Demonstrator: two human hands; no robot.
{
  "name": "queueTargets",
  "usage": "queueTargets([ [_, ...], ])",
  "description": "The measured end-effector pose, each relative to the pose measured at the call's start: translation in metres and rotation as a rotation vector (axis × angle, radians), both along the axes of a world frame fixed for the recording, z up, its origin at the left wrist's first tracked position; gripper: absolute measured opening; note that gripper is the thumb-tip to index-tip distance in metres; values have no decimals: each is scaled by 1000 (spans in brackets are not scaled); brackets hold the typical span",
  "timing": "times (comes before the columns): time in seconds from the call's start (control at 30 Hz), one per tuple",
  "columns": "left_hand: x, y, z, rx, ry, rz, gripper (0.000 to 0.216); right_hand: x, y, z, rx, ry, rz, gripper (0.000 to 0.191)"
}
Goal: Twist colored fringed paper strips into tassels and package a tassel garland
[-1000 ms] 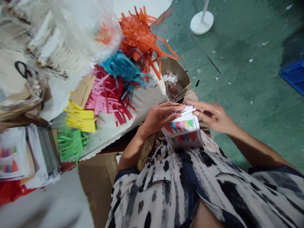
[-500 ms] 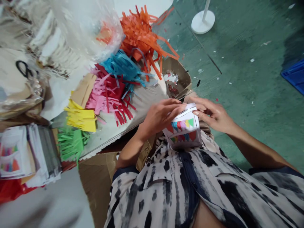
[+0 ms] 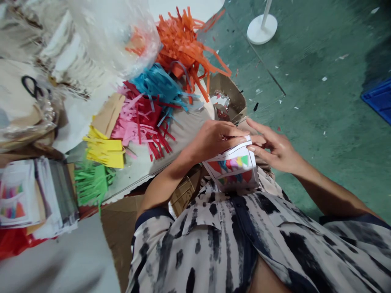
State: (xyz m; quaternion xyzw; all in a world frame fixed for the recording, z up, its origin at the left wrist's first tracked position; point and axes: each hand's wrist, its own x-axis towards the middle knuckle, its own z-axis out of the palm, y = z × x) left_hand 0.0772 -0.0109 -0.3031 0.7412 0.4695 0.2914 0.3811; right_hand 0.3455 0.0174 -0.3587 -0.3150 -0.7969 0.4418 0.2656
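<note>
Compared with half a second ago, the left hand (image 3: 218,140) has slid further across the top of the small white rectangular packet printed with a multicoloured tassel picture (image 3: 235,169), so that its fingertips come close to the right hand (image 3: 276,148). The left forearm now slants out more to the side, and the right index finger points away from the packet, straighter than before. The packet itself has barely shifted, and the fringed bunches lie as they did.

The packet has a smooth face and crisp straight edges; its upper edge is a plain white strip. It sits between the hands, just in front of the black-and-white patterned fabric shirt (image 3: 210,248). The right hand pinches its upper corner, thumb on the near face and other fingers partly hidden. The left fingers lie nearly flat along the top edge; whether they grip it, I cannot tell.

On the white-covered worktop (image 3: 137,171) lie bunches of thin cut strips: a tangled orange fringed bunch (image 3: 179,40), a turquoise fringed bunch (image 3: 159,83), a pale pink fringed bunch (image 3: 130,122), a flat-topped yellow fringed bunch (image 3: 106,150) and a feathery green fringed bunch (image 3: 94,181).
</note>
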Motion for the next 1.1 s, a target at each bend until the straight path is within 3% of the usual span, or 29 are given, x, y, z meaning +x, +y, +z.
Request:
queueTargets([
  [0.47,-5,-3,0,3,-42,24,21,0,-1,3,-28,23,20,79],
  [0.7,-6,-9,3,-36,-142,-18,22,-5,-1,6,-7,45,34,51],
  [0.8,-19,-13,14,-181,-250,-15,31,-4,-1,7,-8,61,22,46],
  [0.93,-52,-29,24,-311,-284,104,39,2,0,7,-35,110,11,40],
  [1.1,-71,-55,15,-364,-283,160,42,7,-1,2,-36,105,-39,40],
])
